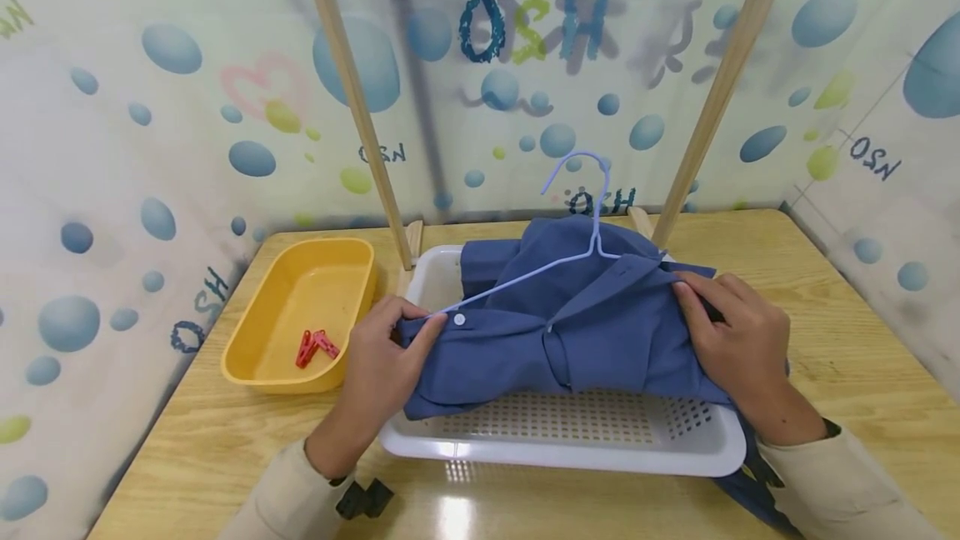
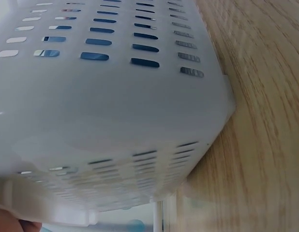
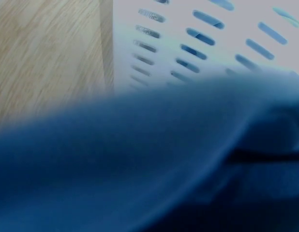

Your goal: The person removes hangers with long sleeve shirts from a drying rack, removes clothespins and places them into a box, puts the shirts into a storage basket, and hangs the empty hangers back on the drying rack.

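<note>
A blue shirt (image 1: 495, 357) with a white button lies bunched over a white slotted basket (image 1: 555, 450). A light purple hanger (image 1: 517, 280) has its hook upright and one arm slanting down to the left; its right arm passes under the shirt fabric. My left hand (image 1: 386, 357) pinches the shirt at the hanger's left end between thumb and fingers. My right hand (image 1: 738, 336) pinches the shirt's edge on the right side. In the right wrist view, blurred blue cloth fills the lower part and hides that hand.
A yellow tray (image 1: 255, 332) holding red clothespins (image 1: 306, 348) stands left of the basket on the wooden table (image 1: 847, 340). Two wooden posts, a left post (image 1: 360, 115) and a right post (image 1: 723, 98), rise behind the basket before a patterned wall covering.
</note>
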Demonstrator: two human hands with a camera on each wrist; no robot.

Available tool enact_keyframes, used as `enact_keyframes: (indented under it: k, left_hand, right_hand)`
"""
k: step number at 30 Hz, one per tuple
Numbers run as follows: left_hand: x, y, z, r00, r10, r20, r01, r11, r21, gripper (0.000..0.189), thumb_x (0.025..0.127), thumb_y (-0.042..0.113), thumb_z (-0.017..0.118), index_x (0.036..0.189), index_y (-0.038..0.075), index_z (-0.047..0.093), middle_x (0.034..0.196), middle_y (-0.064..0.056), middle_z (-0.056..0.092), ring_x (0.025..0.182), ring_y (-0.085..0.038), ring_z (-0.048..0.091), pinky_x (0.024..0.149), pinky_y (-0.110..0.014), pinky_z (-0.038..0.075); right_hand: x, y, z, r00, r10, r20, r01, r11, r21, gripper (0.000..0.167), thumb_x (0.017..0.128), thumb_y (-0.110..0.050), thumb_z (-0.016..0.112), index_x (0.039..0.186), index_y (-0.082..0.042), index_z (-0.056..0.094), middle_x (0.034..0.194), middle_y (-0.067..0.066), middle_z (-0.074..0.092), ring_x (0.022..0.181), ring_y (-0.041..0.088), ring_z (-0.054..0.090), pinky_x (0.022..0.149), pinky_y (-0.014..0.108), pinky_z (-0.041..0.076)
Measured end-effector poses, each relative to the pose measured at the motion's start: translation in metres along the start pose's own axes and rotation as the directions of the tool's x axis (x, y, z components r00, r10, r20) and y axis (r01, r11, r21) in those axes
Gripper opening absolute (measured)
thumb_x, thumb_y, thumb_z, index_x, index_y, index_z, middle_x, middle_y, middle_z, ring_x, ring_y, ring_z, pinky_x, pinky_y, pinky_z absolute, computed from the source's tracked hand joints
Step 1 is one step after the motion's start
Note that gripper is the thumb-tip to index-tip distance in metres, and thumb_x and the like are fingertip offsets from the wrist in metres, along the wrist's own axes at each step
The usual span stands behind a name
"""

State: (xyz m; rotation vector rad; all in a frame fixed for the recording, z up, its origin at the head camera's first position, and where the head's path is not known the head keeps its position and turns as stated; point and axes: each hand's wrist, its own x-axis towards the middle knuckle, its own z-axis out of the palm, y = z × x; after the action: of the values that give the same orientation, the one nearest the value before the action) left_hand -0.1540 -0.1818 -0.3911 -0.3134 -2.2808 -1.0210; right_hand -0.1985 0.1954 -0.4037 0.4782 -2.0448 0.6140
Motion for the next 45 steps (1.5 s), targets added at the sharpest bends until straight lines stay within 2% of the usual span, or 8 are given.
enact_keyframes:
  k: [6, 11, 17, 24, 29, 34, 38, 45]
  left_hand:
    - [-0.0002, -0.0025, 0.0014, 0.999, 0.020, -0.033, -0.020, 1.000, -0.007, 0.021, 0.082, 0.015, 0.083, 0.084, 0.006, 0.064, 0.080, -0.005, 0.067, 0.072, -0.012, 0.061, 0.063, -0.017, 0.045]
    - [-0.0018, -0.0024, 0.0017, 0.999, -0.012, -0.048, 0.012, 1.000, -0.010, 0.024, 0.080, 0.016, 0.084, 0.082, 0.005, 0.063, 0.077, -0.005, 0.067, 0.069, -0.013, 0.062, 0.062, -0.014, 0.043]
    - [0.0002, 0.0007, 0.0015, 0.998, -0.043, -0.056, 0.043, 0.999, 0.000, 0.026, 0.080, 0.019, 0.085, 0.081, 0.006, 0.062, 0.075, -0.005, 0.067, 0.065, -0.012, 0.058, 0.056, -0.016, 0.042]
    - [0.0000, 0.0020, 0.0002, 0.995, -0.085, -0.051, 0.086, 0.996, 0.025, 0.029, 0.080, 0.024, 0.085, 0.079, 0.007, 0.061, 0.066, -0.003, 0.059, 0.059, -0.010, 0.049, 0.051, -0.020, 0.036]
    - [0.0003, 0.0028, -0.0006, 0.995, -0.095, -0.042, 0.096, 0.995, 0.031, 0.031, 0.080, 0.025, 0.085, 0.077, 0.007, 0.059, 0.063, -0.002, 0.053, 0.058, -0.011, 0.047, 0.050, -0.021, 0.035]
    - [0.0004, 0.0018, -0.0010, 0.996, -0.071, -0.049, 0.071, 0.997, 0.006, 0.030, 0.081, 0.022, 0.085, 0.077, 0.007, 0.059, 0.062, -0.001, 0.051, 0.057, -0.010, 0.046, 0.050, -0.020, 0.034]
    - [0.0013, 0.0001, -0.0014, 0.998, -0.034, -0.055, 0.032, 0.999, -0.039, 0.023, 0.084, 0.019, 0.082, 0.082, 0.007, 0.062, 0.068, -0.001, 0.058, 0.059, -0.009, 0.048, 0.051, -0.021, 0.038]
    - [-0.0022, 0.0002, -0.0056, 0.998, 0.047, -0.042, -0.050, 0.995, -0.087, 0.002, 0.090, 0.005, 0.062, 0.091, 0.003, 0.062, 0.076, -0.005, 0.060, 0.063, -0.010, 0.049, 0.055, -0.023, 0.043]
  right_hand:
    - [0.0008, -0.0008, -0.0011, 1.000, -0.007, -0.013, 0.007, 0.999, 0.031, 0.021, 0.080, -0.002, 0.077, 0.101, 0.000, 0.077, 0.068, 0.014, 0.060, 0.049, 0.019, 0.049, 0.047, 0.024, 0.034]
    - [0.0003, -0.0003, -0.0001, 1.000, 0.000, -0.015, 0.001, 0.999, 0.049, 0.021, 0.081, -0.003, 0.076, 0.102, 0.000, 0.077, 0.068, 0.014, 0.060, 0.050, 0.019, 0.049, 0.047, 0.023, 0.034]
    - [0.0012, -0.0004, -0.0011, 1.000, 0.002, -0.026, -0.001, 0.999, 0.055, 0.021, 0.081, -0.001, 0.075, 0.102, 0.000, 0.077, 0.068, 0.015, 0.061, 0.051, 0.020, 0.049, 0.049, 0.024, 0.035]
    - [0.0018, -0.0015, -0.0008, 1.000, 0.016, -0.024, -0.015, 0.998, 0.057, 0.022, 0.080, 0.001, 0.076, 0.102, 0.001, 0.077, 0.068, 0.015, 0.060, 0.052, 0.018, 0.048, 0.050, 0.022, 0.034]
    - [0.0015, -0.0013, -0.0008, 0.999, 0.020, -0.025, -0.019, 0.998, 0.057, 0.021, 0.080, 0.001, 0.077, 0.101, 0.001, 0.077, 0.068, 0.015, 0.060, 0.051, 0.019, 0.048, 0.050, 0.022, 0.034]
    - [0.0020, -0.0016, -0.0010, 1.000, 0.020, -0.022, -0.019, 0.998, 0.062, 0.022, 0.079, 0.002, 0.077, 0.101, 0.002, 0.077, 0.068, 0.014, 0.060, 0.052, 0.019, 0.049, 0.050, 0.021, 0.034]
    - [0.0026, -0.0022, -0.0019, 0.999, 0.027, -0.018, -0.026, 0.998, 0.054, 0.021, 0.080, 0.001, 0.077, 0.101, 0.003, 0.077, 0.067, 0.015, 0.059, 0.051, 0.019, 0.048, 0.049, 0.021, 0.033]
    - [0.0013, -0.0022, -0.0027, 0.999, 0.042, -0.013, -0.042, 0.998, 0.047, 0.021, 0.080, 0.000, 0.077, 0.101, 0.003, 0.076, 0.068, 0.016, 0.060, 0.053, 0.021, 0.050, 0.052, 0.021, 0.035]
